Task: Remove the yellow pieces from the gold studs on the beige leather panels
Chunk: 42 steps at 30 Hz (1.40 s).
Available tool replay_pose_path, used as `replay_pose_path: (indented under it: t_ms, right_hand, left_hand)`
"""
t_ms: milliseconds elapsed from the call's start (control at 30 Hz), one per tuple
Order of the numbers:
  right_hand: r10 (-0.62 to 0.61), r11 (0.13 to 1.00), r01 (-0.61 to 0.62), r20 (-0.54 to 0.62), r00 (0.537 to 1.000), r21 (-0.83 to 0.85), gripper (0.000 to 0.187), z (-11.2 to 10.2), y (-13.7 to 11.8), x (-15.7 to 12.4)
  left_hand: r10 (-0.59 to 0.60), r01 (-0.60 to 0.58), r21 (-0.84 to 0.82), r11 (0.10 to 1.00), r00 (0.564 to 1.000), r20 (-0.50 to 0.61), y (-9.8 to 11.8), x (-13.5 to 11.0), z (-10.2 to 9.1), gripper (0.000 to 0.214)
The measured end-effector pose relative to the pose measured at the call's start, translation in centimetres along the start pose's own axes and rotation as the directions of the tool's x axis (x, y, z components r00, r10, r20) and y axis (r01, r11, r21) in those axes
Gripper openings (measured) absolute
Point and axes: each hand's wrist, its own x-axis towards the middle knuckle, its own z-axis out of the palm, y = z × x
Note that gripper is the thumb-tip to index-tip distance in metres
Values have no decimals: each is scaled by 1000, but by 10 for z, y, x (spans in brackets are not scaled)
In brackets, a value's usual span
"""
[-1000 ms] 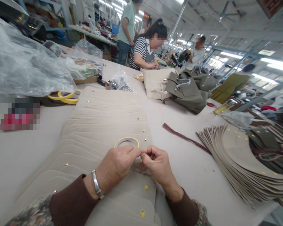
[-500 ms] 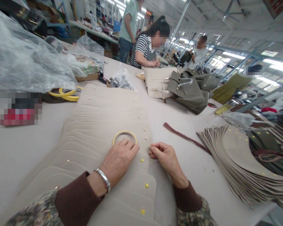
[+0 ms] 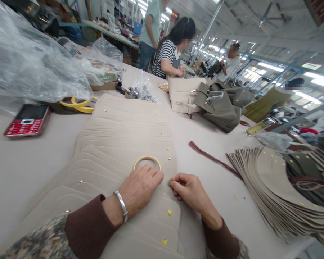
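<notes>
Overlapping beige leather-like panels [image 3: 118,144] lie in a long fanned row, with small metal studs along both sides. My left hand [image 3: 140,189] rests on them, its fingers closed over the near side of a roll of yellow tape [image 3: 147,157]. At the row's right edge my right hand [image 3: 191,190] is closed, thumb against fingertips; whatever it pinches is too small or hidden to make out. A narrow gap separates the two hands. Nearer to me, yellow tape bits [image 3: 169,212] sit along the panels' right edge.
Left of the row lie a red phone [image 3: 27,120], more yellow tape rolls [image 3: 82,108] and clear plastic bags [image 3: 35,57]. Finished-looking handbags [image 3: 218,104] stand at the back, near a seated co-worker [image 3: 169,54]. Stacked panels [image 3: 275,180] and a brown strip [image 3: 213,158] are to the right.
My right hand has shifted down along the panel edge, and the yellow bit beside it no longer shows. The left hand and tape roll sit slightly lower and further right, as the view moved slightly.
</notes>
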Motion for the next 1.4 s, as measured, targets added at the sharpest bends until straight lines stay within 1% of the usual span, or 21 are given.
replay_pose_path:
  t_ms: [133, 233, 267, 300, 367, 400, 467, 567, 633, 700, 767, 867, 933, 1000, 1067, 1133, 1167, 1233, 1300, 1333, 1400]
  right_hand:
    - [-181, 962, 159, -82, 980, -224, 17, 4, -8, 0]
    - [-208, 941, 175, -87, 974, -290, 14, 4, -8, 2]
    - [-197, 946, 164, -92, 976, -280, 11, 3, -6, 2]
    - [-173, 958, 143, -103, 979, -249, 14, 1, -3, 1]
    - [-101, 987, 82, -130, 986, -140, 22, -2, 4, -1]
    - [-74, 994, 63, -134, 988, -87, 20, -3, 6, -4]
    - [-93, 994, 85, -136, 986, -65, 16, -4, 10, -9]
    - [-264, 945, 220, -164, 951, -243, 14, 0, 9, -16]
    - [-345, 892, 263, -177, 922, -368, 15, 6, 6, -16]
    - [-377, 855, 269, -175, 910, -442, 17, 11, 3, -13]
    - [-369, 847, 252, -176, 913, -468, 18, 14, 1, -8]
    - [-346, 861, 228, -195, 918, -454, 17, 14, 0, -3]
    - [-326, 879, 226, -181, 928, -419, 17, 11, -1, -3]
    - [-267, 914, 216, -111, 957, -343, 18, 6, -2, -4]
    - [-193, 945, 184, -7, 981, -270, 18, 0, -3, -5]
    - [-158, 955, 173, 81, 984, -240, 19, -6, -3, -5]
    - [-169, 955, 187, 96, 981, -229, 19, -8, -3, -4]
    - [-238, 953, 243, 52, 970, -182, 19, -11, -3, -5]
    - [-291, 954, 285, -51, 955, -96, 18, -11, -3, -7]
    - [-299, 954, 295, -101, 949, -48, 18, -11, -3, -8]
    - [-327, 944, 331, -153, 933, 1, 18, -9, -5, -11]
  left_hand:
    - [-1, 1, 13, 1000, 1000, -2, 1, 1, 0, 14]
    - [-3, 3, 15, 1000, 1000, 3, 1, 0, -1, 14]
    - [-4, 4, 14, 1000, 1000, 8, 1, 0, -1, 14]
    - [-5, 4, 12, 1000, 1000, 13, 1, 0, -1, 14]
    - [-4, 4, 4, 1000, 1000, 15, 0, 0, -2, 14]
    - [-3, 3, 1, 1000, 1000, 14, 0, 0, -2, 14]
    - [0, 0, -1, 1000, 1000, 13, -1, 0, -1, 14]
    - [8, -8, 2, 1000, 1000, 13, -2, 0, 0, 15]
    - [14, -14, 4, 1000, 1000, 5, -1, -1, 0, 15]
    - [23, -23, 8, 1000, 1000, -2, -1, -1, -1, 16]
    - [31, -31, 9, 999, 999, -13, 0, -1, -2, 16]
    - [41, -41, -4, 999, 998, -42, 0, -2, -4, 16]
    - [53, -55, -24, 998, 995, -81, -1, -2, -5, 16]
    - [70, -78, -55, 995, 989, -133, -4, -2, -5, 18]
    - [84, -103, -91, 991, 978, -192, -8, -2, -4, 20]
    - [91, -125, -122, 985, 964, -252, -11, -2, -3, 20]
    - [92, -134, -133, 982, 955, -283, -13, -3, -3, 19]
    - [91, -152, -148, 977, 932, -351, -16, -4, -3, 17]
    - [95, -174, -158, 972, 905, -414, -17, -5, -2, 15]
    - [100, -186, -161, 969, 896, -433, -17, -5, -2, 17]
    - [110, -194, -154, 969, 894, -434, -16, -5, -2, 25]
